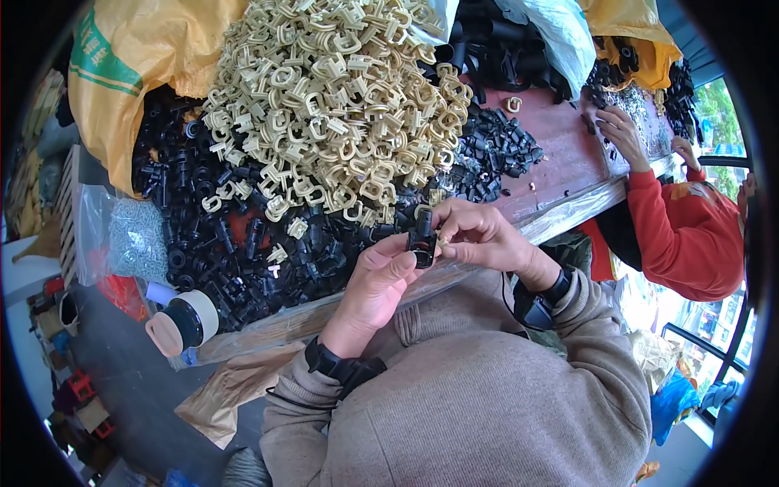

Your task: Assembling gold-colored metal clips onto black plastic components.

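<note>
Both my hands meet over the table's near edge on one small black plastic part (421,240). My left hand (375,284) grips it from below with thumb and fingers. My right hand (477,235) pinches its top, where a beige clip piece (430,238) seems to sit against it. Just beyond lies a big heap of beige plastic clips (333,105), and under and left of that a spread of black plastic parts (235,252).
A second pile of small black parts (495,150) lies on the red tabletop (568,154). A clear bag of small metal pieces (136,239) and a tape roll (182,322) sit at left. Yellow sacks (122,65) stand behind. A person in a red sleeve (682,227) works at right.
</note>
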